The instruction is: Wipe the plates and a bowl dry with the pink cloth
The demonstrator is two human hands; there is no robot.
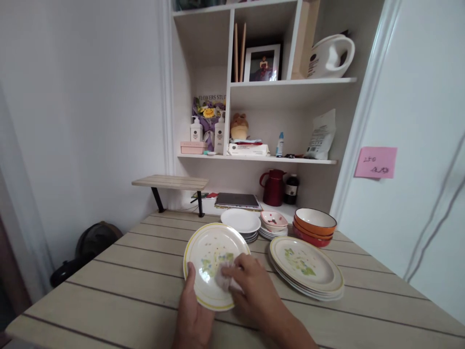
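Note:
My left hand [194, 308] grips a round white plate [212, 242] by its lower left rim, thumb on top. The plate has a yellow edge and a green leafy print, and it is tilted towards me above the table. My right hand [250, 286] presses a crumpled white tissue or cloth [225, 277] against the plate's face; its exact kind is blurred. To the right lies a stack of oval plates [319, 257] with the same yellow rim and green print.
Behind the held plate stand a stack of round white plates [240, 219], small patterned bowls [274, 219] on more plates, and orange and red bowls [314, 225]. A small raised stand [170, 182] is at the table's back left. Shelves hold a red jug [274, 188] and bottles.

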